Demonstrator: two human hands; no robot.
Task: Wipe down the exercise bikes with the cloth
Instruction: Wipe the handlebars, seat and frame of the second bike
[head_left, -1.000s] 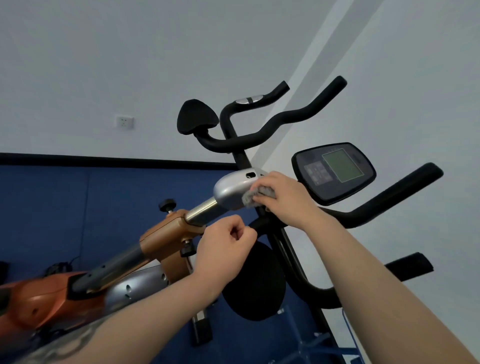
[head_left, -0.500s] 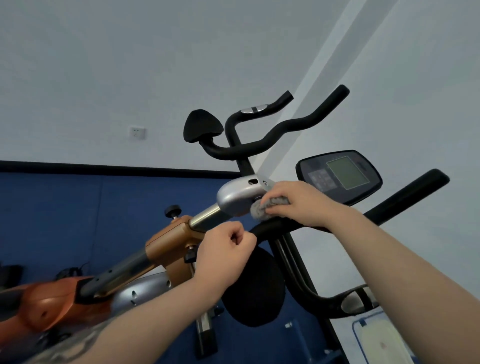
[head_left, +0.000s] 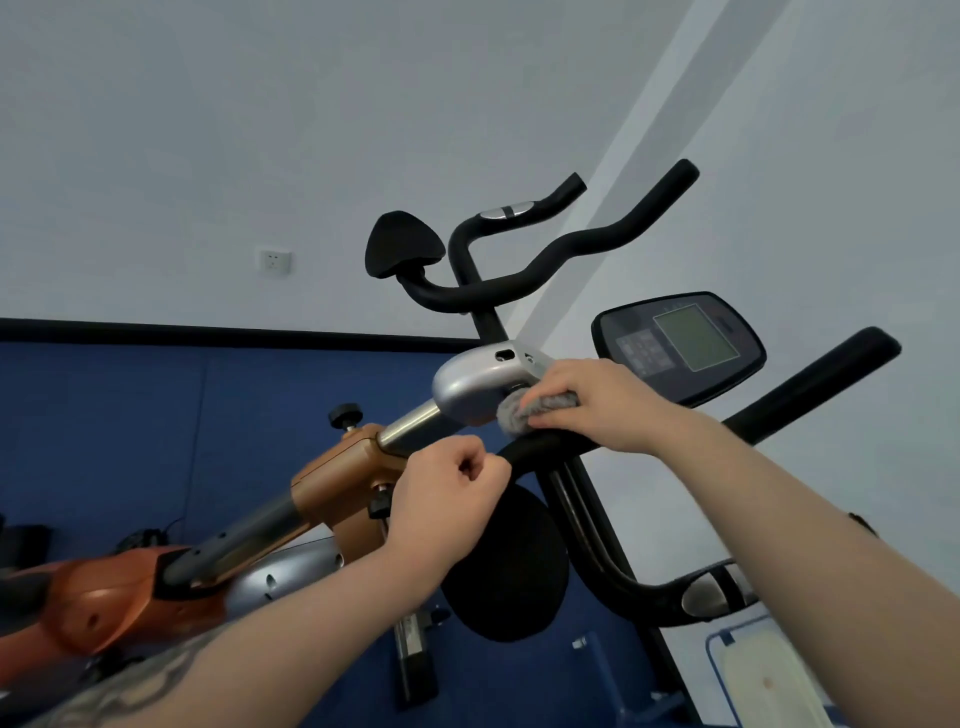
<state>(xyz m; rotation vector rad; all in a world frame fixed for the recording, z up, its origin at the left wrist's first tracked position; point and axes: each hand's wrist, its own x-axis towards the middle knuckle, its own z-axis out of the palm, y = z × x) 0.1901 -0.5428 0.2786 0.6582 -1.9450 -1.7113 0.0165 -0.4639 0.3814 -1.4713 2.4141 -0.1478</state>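
An orange and silver exercise bike (head_left: 337, 483) fills the middle of the view, seen tilted. My right hand (head_left: 608, 405) presses a small grey cloth (head_left: 519, 413) against the underside of the silver stem cover (head_left: 478, 379), just above the black handlebar (head_left: 810, 384). My left hand (head_left: 441, 499) is a closed fist beside the near end of that handlebar; I cannot tell whether it grips the bar. The console (head_left: 680, 348) with its grey screen sits right behind my right hand.
A second set of black handlebars (head_left: 550, 260) with a round pad (head_left: 402, 252) rises behind. A black padded disc (head_left: 509, 566) hangs below my left hand. Blue wall padding (head_left: 130, 431) and a socket (head_left: 274, 262) lie to the left, a white board (head_left: 763, 670) at bottom right.
My right hand has slid the cloth down from the side of the silver cover to its lower edge by the handlebar. My left fist has held its place.
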